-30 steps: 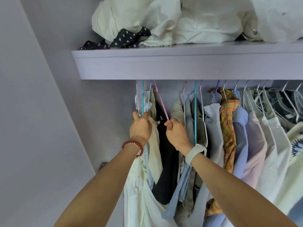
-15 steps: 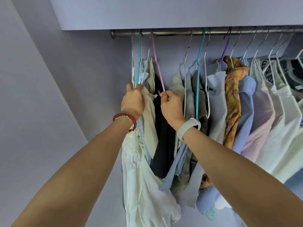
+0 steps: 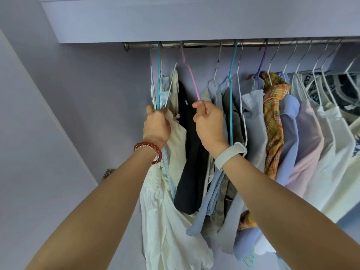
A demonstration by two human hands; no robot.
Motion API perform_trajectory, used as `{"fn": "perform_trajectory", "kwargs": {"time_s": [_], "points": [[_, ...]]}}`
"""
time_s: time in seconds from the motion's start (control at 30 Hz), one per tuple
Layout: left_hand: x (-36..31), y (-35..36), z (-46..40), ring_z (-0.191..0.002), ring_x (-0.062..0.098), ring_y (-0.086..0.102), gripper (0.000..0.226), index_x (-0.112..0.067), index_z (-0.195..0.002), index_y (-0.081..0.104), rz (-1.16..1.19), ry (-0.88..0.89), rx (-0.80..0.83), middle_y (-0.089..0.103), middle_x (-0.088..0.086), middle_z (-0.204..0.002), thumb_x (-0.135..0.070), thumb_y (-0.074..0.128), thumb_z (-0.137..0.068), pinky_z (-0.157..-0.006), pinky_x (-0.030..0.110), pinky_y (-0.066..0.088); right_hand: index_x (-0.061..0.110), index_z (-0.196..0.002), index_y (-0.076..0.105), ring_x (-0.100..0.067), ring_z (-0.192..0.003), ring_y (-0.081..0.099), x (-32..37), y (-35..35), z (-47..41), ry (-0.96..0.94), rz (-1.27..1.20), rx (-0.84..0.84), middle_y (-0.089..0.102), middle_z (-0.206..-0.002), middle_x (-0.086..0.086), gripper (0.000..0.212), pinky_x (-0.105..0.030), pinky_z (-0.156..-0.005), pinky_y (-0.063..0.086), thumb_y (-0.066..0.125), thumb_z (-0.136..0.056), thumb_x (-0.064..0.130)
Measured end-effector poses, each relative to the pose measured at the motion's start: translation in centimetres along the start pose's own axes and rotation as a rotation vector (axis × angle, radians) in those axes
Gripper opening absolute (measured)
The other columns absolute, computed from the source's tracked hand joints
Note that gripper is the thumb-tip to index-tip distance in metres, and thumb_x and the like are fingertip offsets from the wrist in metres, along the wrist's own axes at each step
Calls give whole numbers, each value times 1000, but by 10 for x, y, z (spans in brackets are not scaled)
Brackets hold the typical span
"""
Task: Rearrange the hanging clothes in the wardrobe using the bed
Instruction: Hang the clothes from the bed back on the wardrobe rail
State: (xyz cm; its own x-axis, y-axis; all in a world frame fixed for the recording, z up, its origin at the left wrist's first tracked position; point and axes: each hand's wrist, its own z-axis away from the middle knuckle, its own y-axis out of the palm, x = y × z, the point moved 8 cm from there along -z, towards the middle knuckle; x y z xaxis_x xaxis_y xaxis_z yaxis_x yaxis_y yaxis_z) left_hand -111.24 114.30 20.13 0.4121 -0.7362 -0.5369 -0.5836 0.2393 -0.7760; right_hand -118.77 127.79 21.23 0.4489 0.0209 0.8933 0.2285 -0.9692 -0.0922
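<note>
At rail's left end: my left hand [image 3: 156,124] grips bunched hangers [image 3: 158,86], right hand [image 3: 209,126] clamps pink hanger [image 3: 191,77]. Lift hooks straight up off rail [image 3: 204,44], w/o snagging neighbours.

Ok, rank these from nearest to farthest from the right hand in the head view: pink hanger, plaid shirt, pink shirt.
From the right hand:
1. Pink hanger: in its grip, just above.
2. Plaid shirt: to its right.
3. Pink shirt: farther right, past the blue shirt.
</note>
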Motion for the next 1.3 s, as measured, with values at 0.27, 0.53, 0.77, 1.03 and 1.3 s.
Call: {"fn": "perform_trajectory", "kwargs": {"time_s": [0.27, 0.53, 0.77, 1.03, 1.3], "points": [[-1, -8, 6, -102, 43, 54, 35, -13, -123, 54, -51, -26, -38, 30, 14, -140, -7, 42, -91, -87, 41, 42, -1, -92, 64, -17, -66, 49, -25, -8, 7, 85, 125, 83, 54, -69, -1, 26, -23, -67, 38, 39, -92, 5], [-13, 0, -11, -130, 31, 26, 36, -9, -128, 48, -565, 23, -64, 10, 10, -151, -7, 43, -93, -92, 42, 36, 6, -95, 63, -19, -77, 50, -39, 10, 13, 137, 73, 91, 55, -77, -5, 26, -29, -76, 43, 37, -92, 9], [-18, -9, 5, -109, 27, 36, 30, -3, -99, 61, -422, 181, -337, 43, 9, -119, -18, 35, -97, -84, 35, 22, 5, -93, 64, -3, -55, 41, -46, -8, 7, 86, 79, 127, 47, -63, 11, 26, -16, -55, 35, 38, -93, 7], [-7, -37, 1, -108, 18, 39, 34, -4, -76, 61, -125, 14, -440, 44, 5, -115, -23, 38, -94, -82, 27, 15, 4, -89, 65, -17, -63, 43, -41, -21, 0, -9, 130, 91, 48, -62, 7, 27, -26, -66, 35, 38, -90, 2], [-21, -11, 13, -128, 28, 26, 44, -16, -129, 41, -707, 221, -213, 25, 9, -144, -42, 32, -94, -98, 43, 26, 8, -95, 63, -28, -86, 55, -41, -19, 9, 61, 148, -61, 62, -94, -13, 27, -25, -72, 38, 36, -92, 7]]}}
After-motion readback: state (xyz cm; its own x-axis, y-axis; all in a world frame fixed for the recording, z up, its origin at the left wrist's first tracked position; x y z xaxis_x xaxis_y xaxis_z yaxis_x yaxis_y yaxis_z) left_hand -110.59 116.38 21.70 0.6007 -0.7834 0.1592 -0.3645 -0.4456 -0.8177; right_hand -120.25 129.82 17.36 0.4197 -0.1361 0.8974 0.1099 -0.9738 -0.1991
